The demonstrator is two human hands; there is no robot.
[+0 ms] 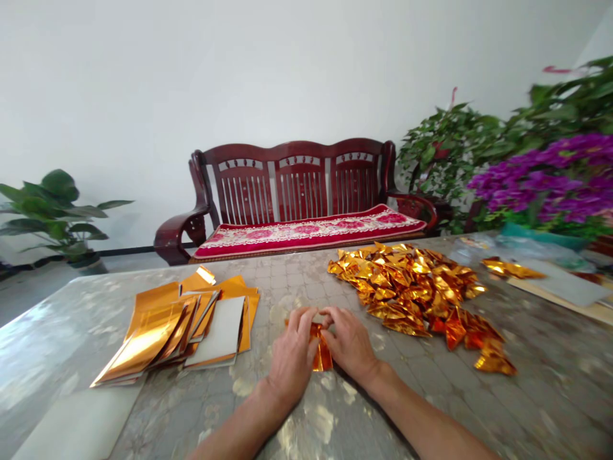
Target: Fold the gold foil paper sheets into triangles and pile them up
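Between my two hands, on the tabletop, is a sheet of shiny orange-gold foil paper (322,355), partly folded. My left hand (293,348) curls over its left side, fingers bent and pressing at the far edge. From the right, my right hand (351,340) grips the same paper, its thumb and fingers closed near the top. The fingertips of both hands nearly meet there and hide part of the folds. To the left lie loose stacks of flat foil paper (158,322), some showing pale backs. A heap of folded foil pieces (407,284) spreads out to the right.
A patterned grey table (282,409) carries everything. At its right edge are a pale card (560,281), a crumpled clear plastic bag (541,249) and purple flowers (550,176). A pale sheet (79,421) lies near left. Beyond stands a dark red wooden bench (299,182).
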